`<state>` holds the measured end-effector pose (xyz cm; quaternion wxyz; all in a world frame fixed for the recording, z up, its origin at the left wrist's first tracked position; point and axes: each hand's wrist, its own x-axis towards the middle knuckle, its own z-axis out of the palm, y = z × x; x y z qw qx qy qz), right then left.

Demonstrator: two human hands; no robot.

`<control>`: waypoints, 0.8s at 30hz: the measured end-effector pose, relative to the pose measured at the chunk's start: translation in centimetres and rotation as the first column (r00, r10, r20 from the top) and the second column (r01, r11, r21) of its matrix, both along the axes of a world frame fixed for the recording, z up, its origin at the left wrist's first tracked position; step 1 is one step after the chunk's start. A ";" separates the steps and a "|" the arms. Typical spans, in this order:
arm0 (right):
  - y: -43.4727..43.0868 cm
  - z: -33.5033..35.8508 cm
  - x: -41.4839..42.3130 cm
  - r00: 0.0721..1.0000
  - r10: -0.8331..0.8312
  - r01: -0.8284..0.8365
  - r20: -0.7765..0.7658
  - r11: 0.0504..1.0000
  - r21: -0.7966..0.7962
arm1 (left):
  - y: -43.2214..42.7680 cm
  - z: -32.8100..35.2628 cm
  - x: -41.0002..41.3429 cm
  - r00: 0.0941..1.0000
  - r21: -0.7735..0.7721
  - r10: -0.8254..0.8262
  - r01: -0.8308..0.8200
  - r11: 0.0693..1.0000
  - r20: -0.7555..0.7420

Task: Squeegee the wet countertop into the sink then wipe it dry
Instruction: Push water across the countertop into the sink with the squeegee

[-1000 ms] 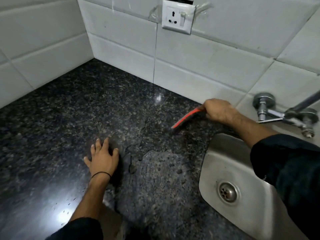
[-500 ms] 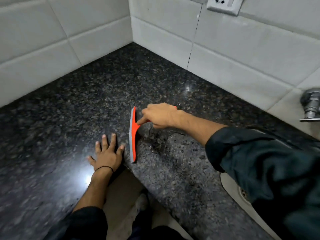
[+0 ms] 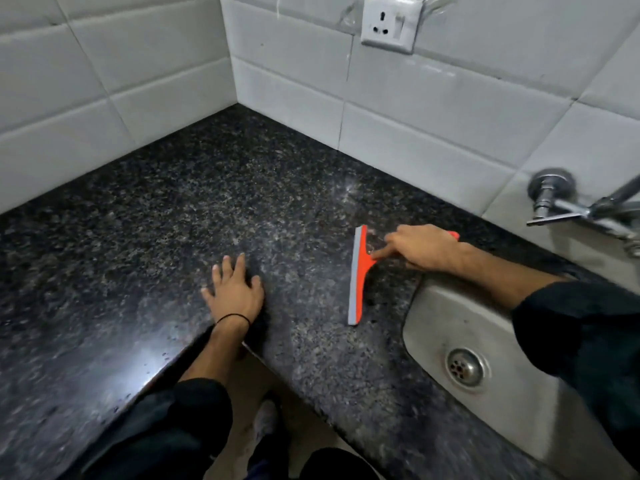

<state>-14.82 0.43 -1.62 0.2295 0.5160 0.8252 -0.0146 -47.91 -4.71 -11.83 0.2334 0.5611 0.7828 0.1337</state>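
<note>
The orange squeegee [image 3: 357, 276] stands blade-down on the dark table [image 3: 145, 216] just left of the sink [image 3: 429, 317]; the right hand [image 3: 420, 247] grips its handle, mostly hidden; the left hand [image 3: 235, 291] lies flat, fingers spread, holding nothing; the tap [image 3: 568, 206] is cut off.

Pretty dim in here. Overhead light glares off the countertop [image 3: 145, 368] near my sleeve, the tiles [image 3: 433, 109] bow from wide-angle distortion, and the bottom edges smear soft.

White glazed wall tiles [image 3: 398, 109] meet in a far corner. A white socket [image 3: 391, 24] sits high, a chrome tap [image 3: 568, 206] at right. Beige floor [image 3: 249, 382] shows near.
</note>
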 end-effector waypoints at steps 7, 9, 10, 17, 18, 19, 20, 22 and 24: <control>-5.3 3.1 8.4 0.992 -0.117 0.122 0.056 0.988 -0.096 | 1.1 0.0 7.6 0.946 -0.104 -0.322 0.322 0.941 0.013; -5.5 3.7 9.1 0.986 -0.164 0.164 0.008 0.982 -0.088 | 1.7 0.1 9.0 0.922 -0.187 -0.383 0.368 0.911 -0.052; -5.0 3.9 9.0 0.984 -0.174 0.172 -0.021 0.982 -0.074 | 2.1 0.2 9.4 0.914 -0.233 -0.397 0.369 0.900 -0.086; 4.0 3.4 3.0 0.964 -0.160 0.177 -0.215 0.982 0.065 | 3.4 0.0 9.7 0.918 -0.285 -0.392 0.359 0.888 -0.066; 5.6 3.3 1.7 0.962 -0.147 0.170 -0.228 0.982 0.085 | 3.4 -0.2 9.5 0.918 -0.269 -0.392 0.364 0.892 -0.058; 7.4 3.1 0.3 0.962 -0.126 0.156 -0.241 0.982 0.106 | 3.4 -0.3 9.4 0.918 -0.259 -0.393 0.367 0.894 -0.054; 9.2 2.9 -1.1 0.960 -0.109 0.145 -0.257 0.982 0.125 | 3.4 -0.4 9.3 0.917 -0.253 -0.395 0.369 0.894 -0.057; 12.1 2.5 -3.9 0.955 -0.098 0.143 -0.281 0.979 0.145 | 3.6 -0.6 9.4 0.917 -0.252 -0.393 0.365 0.896 -0.068; 14.7 1.7 -6.2 0.949 -0.111 0.157 -0.296 0.978 0.137 | 3.9 -0.8 9.6 0.921 -0.267 -0.384 0.353 0.897 -0.073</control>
